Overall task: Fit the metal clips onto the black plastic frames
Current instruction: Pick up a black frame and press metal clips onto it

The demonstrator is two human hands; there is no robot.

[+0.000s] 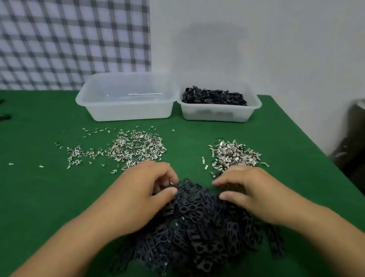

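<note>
Frames [198,225] lie heaped between the hands. Left hand [146,190] fingers pinch the farthest one; right hand [248,190] grip unclear.

matt black plastic frames [198,227], shiny metal clips [134,148], translucent plastic tubs [127,96], green felt-like table cover [38,195]

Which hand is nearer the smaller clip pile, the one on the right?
Right. The right hand sits at the near edge of that clip pile, fingertips almost touching it. The left hand is farther left, across the top of the black frames.
</note>
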